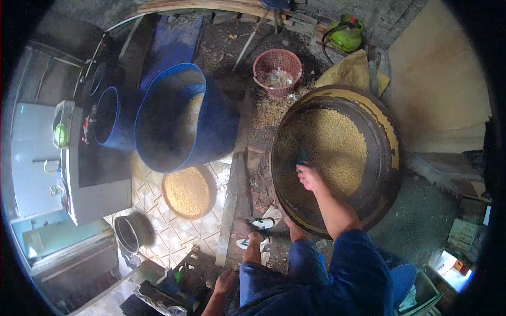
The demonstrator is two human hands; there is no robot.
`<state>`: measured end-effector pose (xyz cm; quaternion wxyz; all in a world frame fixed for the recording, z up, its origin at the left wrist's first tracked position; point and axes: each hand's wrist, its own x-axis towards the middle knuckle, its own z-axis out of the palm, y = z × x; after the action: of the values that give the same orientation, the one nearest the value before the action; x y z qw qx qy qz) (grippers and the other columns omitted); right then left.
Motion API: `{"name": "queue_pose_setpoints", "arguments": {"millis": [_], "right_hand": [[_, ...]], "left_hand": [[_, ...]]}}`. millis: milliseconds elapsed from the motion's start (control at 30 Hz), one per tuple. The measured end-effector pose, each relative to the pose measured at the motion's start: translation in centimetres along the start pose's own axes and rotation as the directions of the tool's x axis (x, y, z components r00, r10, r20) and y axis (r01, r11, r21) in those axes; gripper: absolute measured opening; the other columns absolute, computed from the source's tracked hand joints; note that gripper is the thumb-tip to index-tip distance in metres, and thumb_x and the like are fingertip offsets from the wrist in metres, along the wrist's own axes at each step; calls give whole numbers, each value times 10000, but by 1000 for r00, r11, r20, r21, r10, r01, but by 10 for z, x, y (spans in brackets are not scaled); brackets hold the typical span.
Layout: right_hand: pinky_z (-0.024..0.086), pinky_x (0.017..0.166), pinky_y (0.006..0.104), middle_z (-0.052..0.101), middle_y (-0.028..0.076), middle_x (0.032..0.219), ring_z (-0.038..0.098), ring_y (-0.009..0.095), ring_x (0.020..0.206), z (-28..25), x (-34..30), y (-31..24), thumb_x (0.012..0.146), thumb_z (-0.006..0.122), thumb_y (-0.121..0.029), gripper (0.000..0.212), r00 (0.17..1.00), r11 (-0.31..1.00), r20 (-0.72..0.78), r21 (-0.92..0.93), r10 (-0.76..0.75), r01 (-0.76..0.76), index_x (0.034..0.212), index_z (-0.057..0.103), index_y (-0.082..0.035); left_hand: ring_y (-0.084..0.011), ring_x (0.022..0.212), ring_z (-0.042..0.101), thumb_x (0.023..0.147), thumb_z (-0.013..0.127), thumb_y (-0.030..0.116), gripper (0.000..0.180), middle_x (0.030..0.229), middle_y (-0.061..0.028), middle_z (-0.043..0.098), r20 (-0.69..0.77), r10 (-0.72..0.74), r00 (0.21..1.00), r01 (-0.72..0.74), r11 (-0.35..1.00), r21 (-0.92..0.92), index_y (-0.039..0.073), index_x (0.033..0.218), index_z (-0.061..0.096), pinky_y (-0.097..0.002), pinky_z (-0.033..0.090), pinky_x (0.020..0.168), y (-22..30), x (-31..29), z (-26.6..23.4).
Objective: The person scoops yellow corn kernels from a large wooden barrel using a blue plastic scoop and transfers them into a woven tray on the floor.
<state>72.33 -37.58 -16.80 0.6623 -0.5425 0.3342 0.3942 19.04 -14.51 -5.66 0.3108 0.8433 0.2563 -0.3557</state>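
A wide round basin (391, 158) with a dark inside and a worn, yellowish rim stands in front of me on the right. Pale yellow grains or beans (345, 142) are spread across its far and right parts. Over the basin, my right hand (308, 176) is closed around a small dark green thing (302, 156), whose kind is too dim to make out. My left hand (226, 282) hangs low beside my left knee, away from the basin. Its fingers are too dark and indistinct to tell whether they grip anything.
Left of the basin stands a large blue tub (216, 131), with a round tray of grains (185, 190) on the tiles before it. A pink basket (278, 66) and green gas cylinder (348, 34) are behind. A metal pot (127, 233) sits lower left.
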Motion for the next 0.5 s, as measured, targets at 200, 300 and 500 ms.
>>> {"name": "queue_pose_setpoints", "arguments": {"millis": [200,300,500], "right_hand": [[254,358,177,474,-14,670,352,33,435,-34,-90,1,811,566,-124,129,978,947,203,304,46,-108,843,441,-126],[265,379,170,486,-7,723,362,34,460,-36,-150,-13,827,542,-110,105,977,948,208,317,-52,-17,889,459,-127],[308,400,171,490,16,749,395,49,479,-23,-249,-40,833,516,-64,207,941,945,238,281,-239,169,1031,466,-98]], "left_hand": [[-184,1005,536,860,486,308,467,1098,-152,567,133,-315,940,320,674,-666,-20,1191,462,-300,413,859,31,1,-22],[-319,968,549,870,452,319,429,1052,-150,582,116,-238,964,260,761,-595,40,1194,476,-351,426,844,39,2,-15],[-193,876,556,853,523,267,435,991,-125,589,1,-289,957,153,503,-851,-37,1162,488,-309,461,731,3,8,33]]}}
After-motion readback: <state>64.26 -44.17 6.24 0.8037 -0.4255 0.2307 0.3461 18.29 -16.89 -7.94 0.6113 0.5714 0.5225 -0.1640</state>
